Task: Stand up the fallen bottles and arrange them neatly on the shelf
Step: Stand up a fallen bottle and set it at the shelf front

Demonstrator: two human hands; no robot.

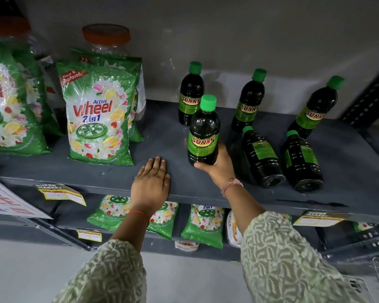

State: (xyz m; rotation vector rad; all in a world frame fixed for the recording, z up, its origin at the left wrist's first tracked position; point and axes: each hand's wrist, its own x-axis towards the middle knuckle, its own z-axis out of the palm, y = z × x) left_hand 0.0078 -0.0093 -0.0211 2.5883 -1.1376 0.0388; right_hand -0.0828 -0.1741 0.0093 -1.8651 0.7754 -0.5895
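Patterned sleeves (293,254) filled the near foreground, both arms reaching to the grey shelf (118,171). The left hand (151,184) lay flat and open on the shelf's front edge, fingers together, gripping nothing. The right hand (219,166) was clamped round the base of one dark bottle (203,132) with a green cap, held upright near the front of the shelf; whether its base rested on the shelf or hung just above it could not be told, as the hand covered it. Three bottles stood upright further back: one (190,95) directly behind the held bottle, one (248,101) in the middle, one (317,108) to the right. Two fallen bottles (262,156) and (301,162) lay on their sides just right of the right hand, caps pointing to the rear, labels turned partly away and unreadable. Judgement: the step in hand was setting one bottle upright, with two left to raise. The next move would call for releasing this bottle in line with the standing ones, then taking the nearer fallen bottle by its body. Detergent bags (99,114) occupied the left; a jar (106,38) behind them was largely hidden, and the leftmost bag was cut off by the frame.
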